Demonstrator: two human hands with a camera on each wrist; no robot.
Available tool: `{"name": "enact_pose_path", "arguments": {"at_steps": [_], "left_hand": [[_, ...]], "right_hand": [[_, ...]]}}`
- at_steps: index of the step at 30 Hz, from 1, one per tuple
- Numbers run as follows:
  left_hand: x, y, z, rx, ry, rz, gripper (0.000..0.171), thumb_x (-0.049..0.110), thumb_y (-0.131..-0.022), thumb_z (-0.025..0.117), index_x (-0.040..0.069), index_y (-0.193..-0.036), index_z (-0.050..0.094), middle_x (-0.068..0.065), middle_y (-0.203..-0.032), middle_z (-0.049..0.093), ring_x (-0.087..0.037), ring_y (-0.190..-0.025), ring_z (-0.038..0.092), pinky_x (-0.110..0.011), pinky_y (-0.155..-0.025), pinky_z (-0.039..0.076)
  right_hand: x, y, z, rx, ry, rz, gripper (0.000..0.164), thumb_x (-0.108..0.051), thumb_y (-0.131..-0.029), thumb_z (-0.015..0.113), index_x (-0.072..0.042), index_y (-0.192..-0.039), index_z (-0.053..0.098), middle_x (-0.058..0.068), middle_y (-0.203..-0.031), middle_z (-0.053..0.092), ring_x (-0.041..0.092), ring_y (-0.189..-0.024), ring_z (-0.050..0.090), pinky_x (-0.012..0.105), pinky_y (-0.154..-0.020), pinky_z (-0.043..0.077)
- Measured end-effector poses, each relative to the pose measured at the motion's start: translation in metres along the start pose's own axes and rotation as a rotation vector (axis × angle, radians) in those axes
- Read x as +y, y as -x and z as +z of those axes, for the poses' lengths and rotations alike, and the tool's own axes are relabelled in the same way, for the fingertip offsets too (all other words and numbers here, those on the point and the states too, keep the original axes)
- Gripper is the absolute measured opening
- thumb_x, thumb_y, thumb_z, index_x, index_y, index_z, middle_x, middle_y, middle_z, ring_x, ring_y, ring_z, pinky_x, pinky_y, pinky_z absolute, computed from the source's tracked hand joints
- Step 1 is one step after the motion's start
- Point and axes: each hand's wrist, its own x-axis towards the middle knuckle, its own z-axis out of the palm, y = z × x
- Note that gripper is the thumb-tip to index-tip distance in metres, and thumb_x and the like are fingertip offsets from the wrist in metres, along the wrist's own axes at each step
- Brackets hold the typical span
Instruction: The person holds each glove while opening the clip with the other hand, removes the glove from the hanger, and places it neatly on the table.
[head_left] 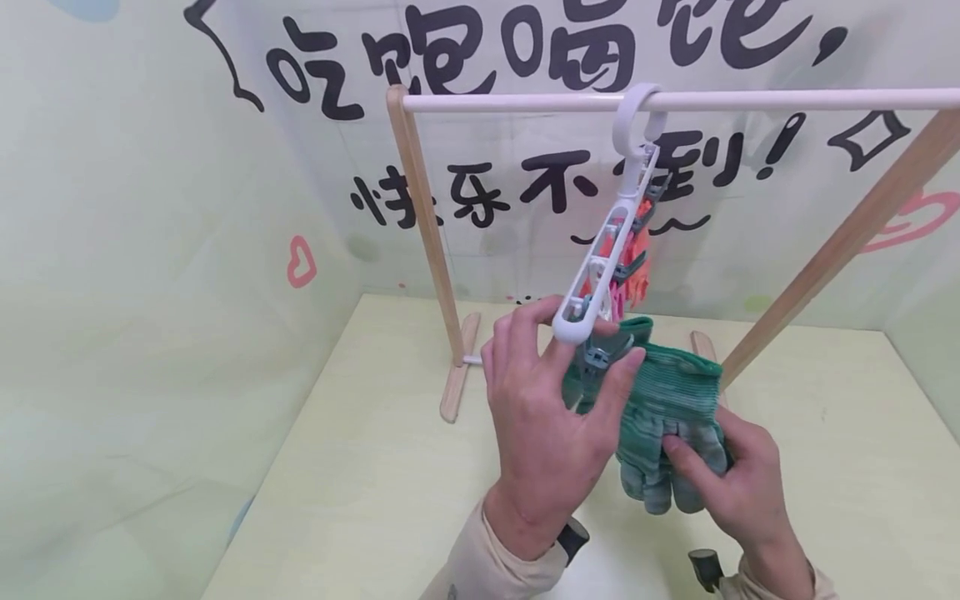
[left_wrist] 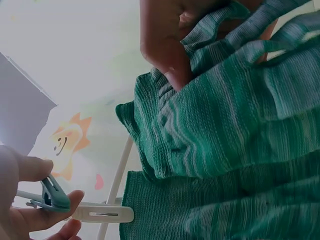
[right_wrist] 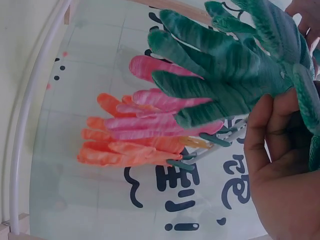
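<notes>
My left hand [head_left: 543,408] is at the near end of a white clip hanger [head_left: 622,225]. Its thumb and finger pinch a grey-green clothespin [left_wrist: 54,196] just below the bar. My right hand [head_left: 738,475] holds a green knitted glove [head_left: 675,392] by its body, thumb in front, cuff upward beside the clothespin. Another green glove [left_wrist: 160,200] lies behind it, and a white slotted piece [left_wrist: 105,214] overlaps its cuff in the left wrist view. Pink gloves [right_wrist: 165,100] and orange gloves [right_wrist: 125,152] hang farther along the hanger.
The hanger hooks over a white rail [head_left: 510,102] between wooden posts, the left post [head_left: 423,217] and the right post [head_left: 840,242]. Wooden feet [head_left: 459,379] stand on the pale tabletop [head_left: 360,467]. Behind is a printed backdrop with black writing.
</notes>
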Motion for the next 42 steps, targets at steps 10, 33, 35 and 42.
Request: {"name": "enact_pose_path", "arguments": {"at_steps": [10, 33, 35, 42], "left_hand": [[-0.006, -0.002, 0.001, 0.029, 0.029, -0.002, 0.028, 0.041, -0.087, 0.074, 0.020, -0.105, 0.074, -0.002, -0.121, 0.059, -0.016, -0.109, 0.052, -0.034, -0.097, 0.040], [-0.045, 0.002, -0.005, -0.090, 0.159, 0.002, 0.055, 0.023, -0.084, 0.067, 0.007, -0.133, 0.048, -0.005, -0.132, 0.057, -0.017, -0.124, 0.051, -0.038, -0.106, 0.043], [-0.052, 0.000, -0.005, -0.093, 0.173, 0.003, 0.054, 0.021, -0.083, 0.062, 0.007, -0.134, 0.049, -0.005, -0.131, 0.057, -0.017, -0.123, 0.052, -0.038, -0.106, 0.043], [-0.091, -0.009, -0.003, -0.019, 0.164, -0.075, 0.041, 0.011, -0.088, 0.053, 0.005, -0.129, 0.055, -0.007, -0.127, 0.060, -0.019, -0.120, 0.054, -0.037, -0.107, 0.043]], "right_hand": [[0.007, 0.000, -0.002, 0.020, -0.035, -0.011, 0.035, 0.022, -0.065, 0.065, 0.007, -0.096, 0.070, -0.019, -0.091, 0.072, -0.005, -0.074, 0.066, 0.009, -0.072, 0.051], [0.015, -0.003, -0.010, 0.052, -0.039, 0.010, 0.030, 0.023, -0.067, 0.064, 0.010, -0.093, 0.069, -0.018, -0.088, 0.071, -0.004, -0.071, 0.062, 0.009, -0.067, 0.049], [0.015, -0.003, -0.013, 0.048, -0.017, 0.033, 0.028, 0.023, -0.068, 0.064, 0.012, -0.093, 0.068, -0.020, -0.088, 0.070, -0.005, -0.071, 0.062, 0.009, -0.067, 0.048], [0.022, 0.000, -0.020, 0.084, -0.027, 0.087, 0.031, 0.023, -0.069, 0.064, 0.003, -0.093, 0.070, -0.019, -0.084, 0.070, -0.004, -0.068, 0.060, 0.009, -0.064, 0.048]]}}
